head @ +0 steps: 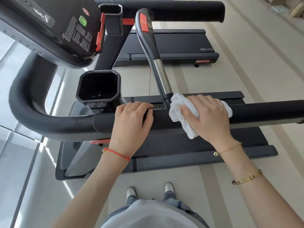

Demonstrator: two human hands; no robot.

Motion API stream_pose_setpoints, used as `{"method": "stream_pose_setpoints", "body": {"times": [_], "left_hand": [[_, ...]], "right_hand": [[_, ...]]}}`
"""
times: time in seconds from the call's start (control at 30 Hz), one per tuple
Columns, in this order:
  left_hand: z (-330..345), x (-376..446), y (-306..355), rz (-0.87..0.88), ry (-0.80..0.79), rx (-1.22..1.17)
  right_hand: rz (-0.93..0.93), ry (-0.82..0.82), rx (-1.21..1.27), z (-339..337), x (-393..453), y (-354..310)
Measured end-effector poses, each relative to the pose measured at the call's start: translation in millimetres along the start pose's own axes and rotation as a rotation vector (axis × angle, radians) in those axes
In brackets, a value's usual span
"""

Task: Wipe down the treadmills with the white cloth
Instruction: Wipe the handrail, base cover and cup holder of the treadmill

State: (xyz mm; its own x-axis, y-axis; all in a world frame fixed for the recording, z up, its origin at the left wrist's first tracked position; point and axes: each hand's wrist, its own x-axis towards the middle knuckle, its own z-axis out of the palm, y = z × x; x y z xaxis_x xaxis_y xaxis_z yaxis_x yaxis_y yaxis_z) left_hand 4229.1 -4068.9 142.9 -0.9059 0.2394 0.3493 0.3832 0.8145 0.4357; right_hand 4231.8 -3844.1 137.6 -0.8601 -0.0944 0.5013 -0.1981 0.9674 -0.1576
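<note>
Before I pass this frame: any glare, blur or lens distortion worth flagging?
Head view: wide-angle bending bows the handrail and console; window glare streaks the floor at left; right hand on the white cloth and left hand are sharp.

Pale gym floor in bright daylight

The floor (189,181) is light beige, crossed by darker bands (246,66) that run away toward the upper right. On the left lies a strip of glossy grey tiles (21,145) with thin joints between them; it reflects bright patches of light (49,155), and the brightest glare sits near the lower left. Soft daylight fills the whole space, with only faint shadows on the floor. In the top right corner, at the far edge of the floor, stand some tan boxes (296,9), too small and blurred to tell more.
</note>
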Motion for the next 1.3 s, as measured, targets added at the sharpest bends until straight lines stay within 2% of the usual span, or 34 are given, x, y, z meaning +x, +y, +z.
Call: {"method": "stream_pose_setpoints", "body": {"times": [0.1, 0.23, 0.33, 0.43, 0.5, 0.6, 0.67, 0.73, 0.93, 1.3], "left_hand": [[12, 4, 21, -0.004, -0.007, 0.003], [26, 10, 43, -0.015, -0.017, 0.023], [32, 11, 51, -0.024, -0.021, 0.033], [35, 10, 52, -0.036, -0.002, 0.03], [35, 10, 53, -0.04, 0.007, 0.032], [35, 9, 54, -0.05, 0.011, 0.039], [35, 8, 53, -0.064, 0.014, 0.04], [34, 7, 51, -0.082, 0.021, 0.04], [23, 2, 34, -0.115, 0.055, 0.042], [-25, -10, -35, -0.161, 0.128, 0.042]], "right_hand": [[0.005, 0.07, -0.023, -2, -6, 34], [-0.042, 0.34, -0.056, 15, -29, 55], [-0.126, 0.378, -0.08, 26, -36, 66], [-0.212, 0.333, -0.096, 17, -36, 81], [-0.134, 0.281, -0.079, 6, -31, 85], [0.024, 0.056, -0.056, -9, -13, 74], [0.019, -0.106, -0.049, -13, -2, 63], [-0.049, -0.189, -0.038, -12, 2, 50], [-0.166, -0.186, 0.001, 3, 4, -4], [-0.098, -0.209, -0.014, 18, 19, -64]]}}
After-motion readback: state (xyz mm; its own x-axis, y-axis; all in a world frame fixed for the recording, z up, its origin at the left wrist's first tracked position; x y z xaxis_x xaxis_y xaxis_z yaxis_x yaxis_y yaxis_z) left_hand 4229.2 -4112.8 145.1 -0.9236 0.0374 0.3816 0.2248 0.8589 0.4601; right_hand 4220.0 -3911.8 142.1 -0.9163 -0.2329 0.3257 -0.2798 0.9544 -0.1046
